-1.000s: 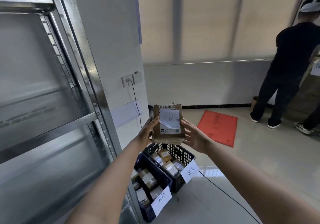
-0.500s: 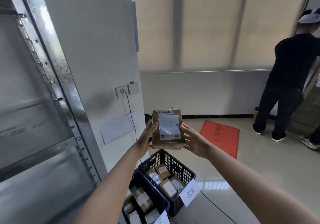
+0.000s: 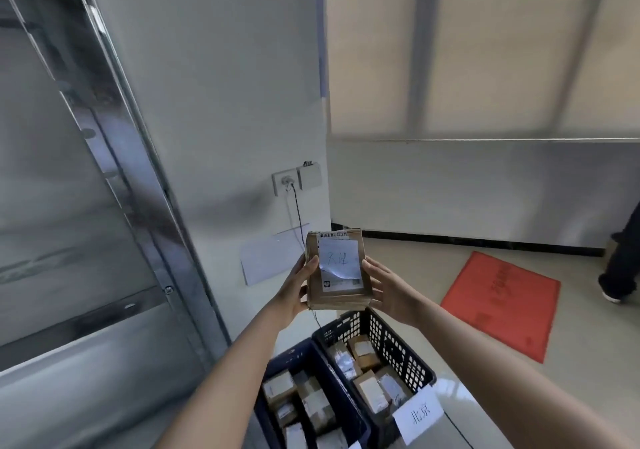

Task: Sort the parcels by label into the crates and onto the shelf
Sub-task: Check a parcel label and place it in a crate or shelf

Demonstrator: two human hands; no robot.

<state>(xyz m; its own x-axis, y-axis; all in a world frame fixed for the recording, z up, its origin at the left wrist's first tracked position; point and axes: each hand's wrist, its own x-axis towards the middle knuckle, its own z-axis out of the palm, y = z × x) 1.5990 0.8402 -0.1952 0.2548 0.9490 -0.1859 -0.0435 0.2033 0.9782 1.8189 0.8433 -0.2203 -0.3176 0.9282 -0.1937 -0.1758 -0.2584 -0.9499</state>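
Above the two crates on the floor, a brown cardboard parcel (image 3: 335, 270) is held up at mid-height, upright, its labelled face turned toward the camera. The left hand (image 3: 298, 289) grips its left edge with the thumb laid over the front near the top corner, and the right hand (image 3: 384, 287) presses flat against its right edge, fingers spread; both hands grasp the parcel between them. A white slip (image 3: 338, 261) with handwritten characters is stuck over the printed label, its lower edge curling up.

Directly beneath, the black perforated crate (image 3: 398, 348) carries a white tag (image 3: 418, 417) on its near rim and holds several small boxes. Touching its left side stands the dark blue crate (image 3: 301, 351), also part-filled with parcels, its near end cut off by the frame.

To the left, the metal shelf (image 3: 114, 157) rises with its upright post close beside the blue crate and the left forearm. Right of the crates the pale floor (image 3: 519, 379) lies open as far as a red mat (image 3: 502, 306). Another person's dark trouser leg (image 3: 623, 258) stands at the far right edge, well apart. A cable hangs from the wall socket (image 3: 285, 181) behind the parcel.
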